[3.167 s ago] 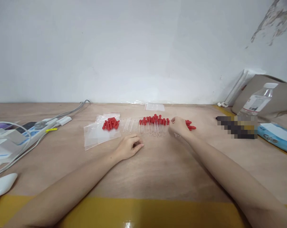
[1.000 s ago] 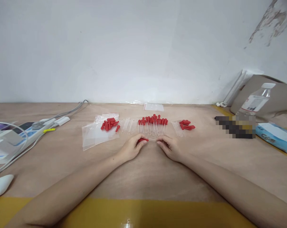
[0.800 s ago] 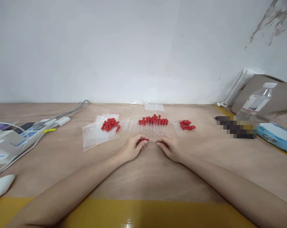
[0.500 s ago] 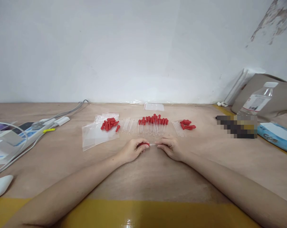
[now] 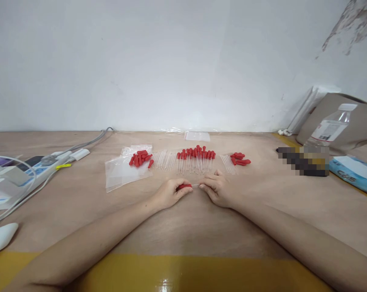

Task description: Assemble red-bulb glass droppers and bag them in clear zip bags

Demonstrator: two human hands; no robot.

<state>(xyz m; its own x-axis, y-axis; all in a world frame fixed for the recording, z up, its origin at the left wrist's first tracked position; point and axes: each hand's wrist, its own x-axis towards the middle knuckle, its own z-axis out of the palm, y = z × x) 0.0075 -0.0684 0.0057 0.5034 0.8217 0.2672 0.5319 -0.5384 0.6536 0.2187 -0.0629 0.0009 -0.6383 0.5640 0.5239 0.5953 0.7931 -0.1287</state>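
My left hand [image 5: 168, 194] pinches a red rubber bulb [image 5: 184, 186] just above the wooden table [image 5: 183, 227]. My right hand [image 5: 216, 189] pinches the clear glass tube [image 5: 195, 185] that runs into that bulb. Both hands meet at the table's middle, close to me. Behind them lies a row of assembled droppers with red bulbs [image 5: 196, 158]. Loose clear tubes [image 5: 163, 160] lie to its left, beside a heap of red bulbs [image 5: 140, 158] on a clear plastic bag [image 5: 122, 172]. A smaller heap of red bulbs [image 5: 240, 159] and a few tubes [image 5: 227, 164] lie to the right.
A power strip with cables [image 5: 34, 168] and a white mouse [image 5: 3, 237] sit at the left. A water bottle [image 5: 329, 129], a cardboard box [image 5: 350, 121] and a blue packet [image 5: 353, 174] stand at the right. A small clear bag [image 5: 197, 136] lies by the wall.
My right hand came back from the right-hand heap to the middle with a tube. My left hand picked up a red bulb. The two hands have drawn together, the tube now in the bulb.
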